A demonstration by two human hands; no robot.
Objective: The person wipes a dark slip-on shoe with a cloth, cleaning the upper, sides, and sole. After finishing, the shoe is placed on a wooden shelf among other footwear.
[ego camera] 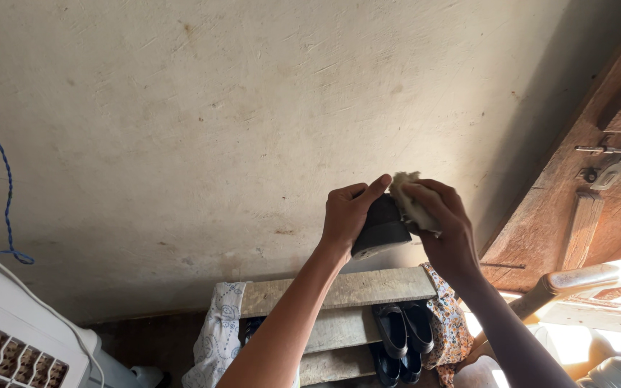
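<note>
My left hand (348,214) holds a dark shoe (382,228) with a pale sole up in front of the plastered wall. My right hand (445,226) presses a small beige cloth (411,201) against the shoe's upper end. Both arms reach up from the bottom of the view, above a low rack of stone-like shelves (353,287).
Pairs of black shoes (400,327) sit on the lower shelves. Patterned cloths hang at both ends of the rack (218,330). A wooden door (598,172) with a metal latch stands at right. A white grille appliance (8,345) and a blue cord (7,187) are at left.
</note>
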